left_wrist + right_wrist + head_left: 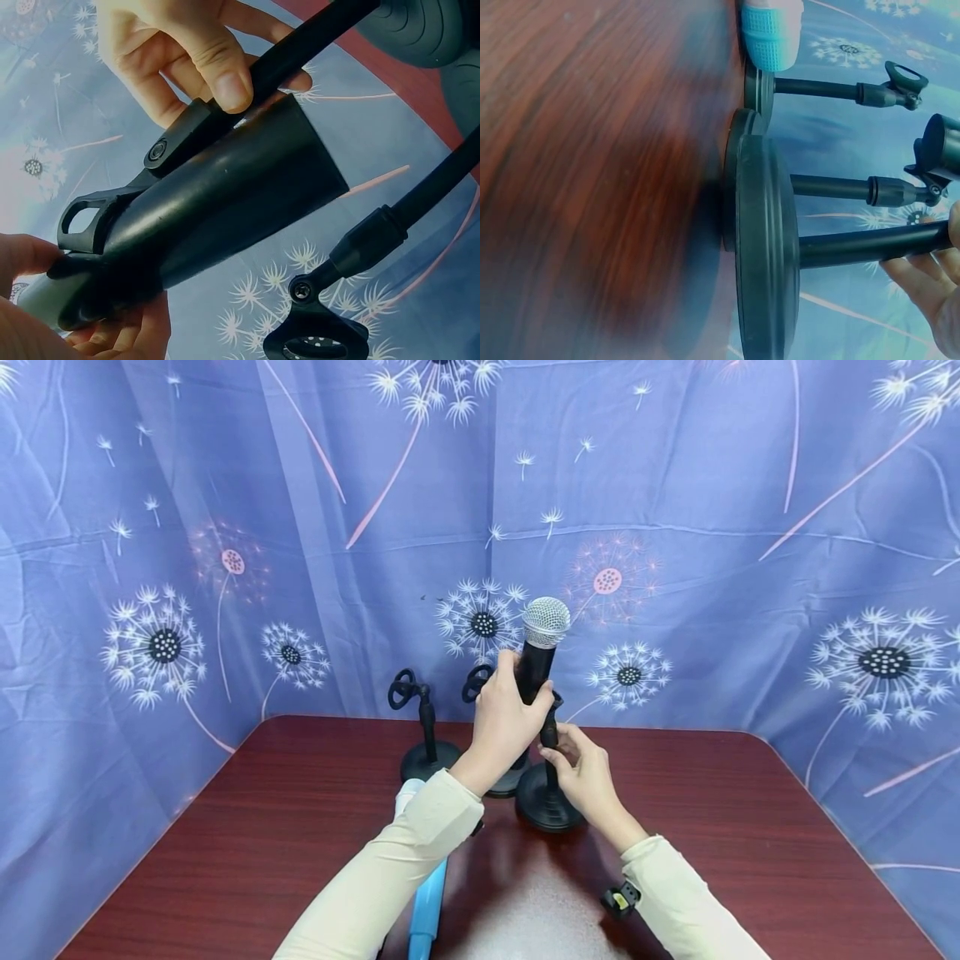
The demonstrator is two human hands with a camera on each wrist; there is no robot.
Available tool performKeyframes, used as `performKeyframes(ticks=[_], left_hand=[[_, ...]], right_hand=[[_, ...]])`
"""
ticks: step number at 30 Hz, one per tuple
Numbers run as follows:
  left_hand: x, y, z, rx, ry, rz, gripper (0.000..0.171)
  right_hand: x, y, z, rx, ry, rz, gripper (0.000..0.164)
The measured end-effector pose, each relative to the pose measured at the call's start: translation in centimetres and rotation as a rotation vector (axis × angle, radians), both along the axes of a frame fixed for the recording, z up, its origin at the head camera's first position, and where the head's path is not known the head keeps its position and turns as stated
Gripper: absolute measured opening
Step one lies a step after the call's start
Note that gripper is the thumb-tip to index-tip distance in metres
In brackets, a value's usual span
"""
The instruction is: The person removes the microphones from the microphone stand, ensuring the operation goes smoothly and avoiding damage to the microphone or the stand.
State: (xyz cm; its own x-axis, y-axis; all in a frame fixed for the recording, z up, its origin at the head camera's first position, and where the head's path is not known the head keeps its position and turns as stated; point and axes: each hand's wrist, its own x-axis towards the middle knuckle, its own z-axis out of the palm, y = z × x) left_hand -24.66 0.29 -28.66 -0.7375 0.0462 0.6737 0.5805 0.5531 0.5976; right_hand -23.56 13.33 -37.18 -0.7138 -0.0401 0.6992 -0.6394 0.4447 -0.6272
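My left hand (506,714) grips a black microphone (536,670) with a silver mesh head, tilted with the head up. My right hand (585,768) pinches the upper pole of a black desktop microphone stand (550,806), whose round base is at the table. In the left wrist view, the microphone's body (232,195) runs alongside the stand's clip (88,225) and overlaps it, with the fingers of the left hand (120,334) round the end near the head. The right hand's thumb (231,91) lies on the pole just beyond the clip joint.
Two similar stands are close by: one at the left (427,727), another directly behind the hands (832,186). A light-blue and white long object (427,902) lies partly under the left forearm. The dark red table (750,827) meets a blue dandelion-print curtain (712,568) at its back edge.
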Motion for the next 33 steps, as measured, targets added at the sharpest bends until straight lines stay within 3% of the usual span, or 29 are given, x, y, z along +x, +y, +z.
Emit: performKeyframes(ticks=[6, 12, 17, 22, 28, 33], left_hand=[[0.0, -0.1, 0.1, 0.04, -0.024, -0.016, 0.034], [0.1, -0.2, 0.2, 0.072, -0.047, -0.003, 0.035], [-0.1, -0.8, -0.1, 0.093, -0.098, 0.013, 0.034], [-0.3, -1.4, -0.7, 0.1, -0.165, -0.004, 0.034], [-0.2, -1.9, -1.1, 0.073, -0.228, -0.014, 0.035], [0.1, -2.1, -1.7, 0.027, -0.3, -0.024, 0.035]], right_hand=[[-1.6, 0.9, -1.9, -0.01, -0.015, -0.011, 0.027], [-1.9, 1.5, -2.1, -0.025, -0.032, -0.003, 0.025], [-0.8, 1.5, -0.5, -0.131, -0.052, -0.007, 0.019], [0.3, 1.3, 1.5, -0.07, -0.039, -0.047, 0.021], [0.1, 1.7, 1.7, -0.117, -0.103, -0.046, 0.02], [0.1, 1.9, 1.4, -0.114, -0.093, -0.054, 0.02]])
